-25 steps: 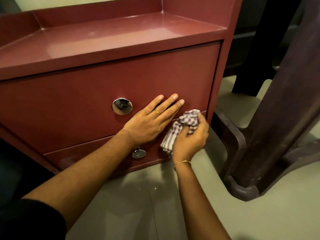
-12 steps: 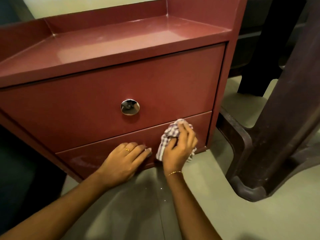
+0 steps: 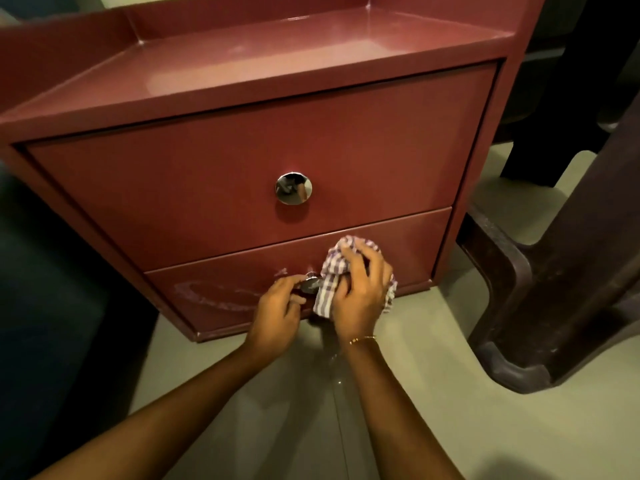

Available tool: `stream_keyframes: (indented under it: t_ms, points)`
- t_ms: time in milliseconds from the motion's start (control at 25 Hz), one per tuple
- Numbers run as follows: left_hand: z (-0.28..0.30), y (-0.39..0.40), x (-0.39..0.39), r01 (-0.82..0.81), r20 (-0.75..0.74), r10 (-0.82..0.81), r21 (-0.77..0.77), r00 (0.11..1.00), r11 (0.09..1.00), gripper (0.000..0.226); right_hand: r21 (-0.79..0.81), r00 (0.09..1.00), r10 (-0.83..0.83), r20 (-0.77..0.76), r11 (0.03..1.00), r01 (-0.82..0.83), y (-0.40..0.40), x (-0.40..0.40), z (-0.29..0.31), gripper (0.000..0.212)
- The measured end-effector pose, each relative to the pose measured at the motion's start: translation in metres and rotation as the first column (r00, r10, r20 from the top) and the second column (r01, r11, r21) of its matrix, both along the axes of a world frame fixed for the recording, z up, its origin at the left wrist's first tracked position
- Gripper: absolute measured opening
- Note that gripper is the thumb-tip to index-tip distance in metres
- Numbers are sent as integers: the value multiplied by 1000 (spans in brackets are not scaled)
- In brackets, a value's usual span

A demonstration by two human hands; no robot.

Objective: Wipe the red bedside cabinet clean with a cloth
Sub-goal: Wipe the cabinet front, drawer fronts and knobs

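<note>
The red bedside cabinet (image 3: pixel 214 174) stands on the floor with two drawers, and its upper drawer has a round chrome knob (image 3: pixel 293 188). My right hand (image 3: pixel 360 292) grips a bunched checked cloth (image 3: pixel 332 271) against the lower drawer front, just right of its chrome knob (image 3: pixel 310 284). My left hand (image 3: pixel 277 310) pinches that lower knob with thumb and fingers. A whitish smear (image 3: pixel 211 296) marks the lower drawer to the left of my hands.
A dark brown plastic chair leg (image 3: pixel 540 306) stands close to the cabinet's right side on the pale floor (image 3: pixel 450 410). A dark object (image 3: pixel 45 289) fills the space to the cabinet's left.
My left hand went from flat on the upper drawer down to the lower drawer and now pinches its knob. My right hand with the cloth slid down and left toward the knob.
</note>
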State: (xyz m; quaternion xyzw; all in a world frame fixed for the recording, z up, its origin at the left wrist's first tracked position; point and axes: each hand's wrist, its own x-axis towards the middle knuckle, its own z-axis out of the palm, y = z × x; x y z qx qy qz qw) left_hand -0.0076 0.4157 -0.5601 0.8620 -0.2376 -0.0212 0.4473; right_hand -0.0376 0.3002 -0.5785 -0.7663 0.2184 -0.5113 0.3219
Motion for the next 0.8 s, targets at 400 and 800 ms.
stream_keyframes:
  t_ms: [400,800]
  points:
    - [16,2,-2,94,-183,-102,-54,978,994,60,812,997,-22,-77,579,75,21,-2,-22,26]
    - [10,10,6,156,-264,-156,-19,952,988,62,752,934,-161,-319,557,353,-6,2,-36,29]
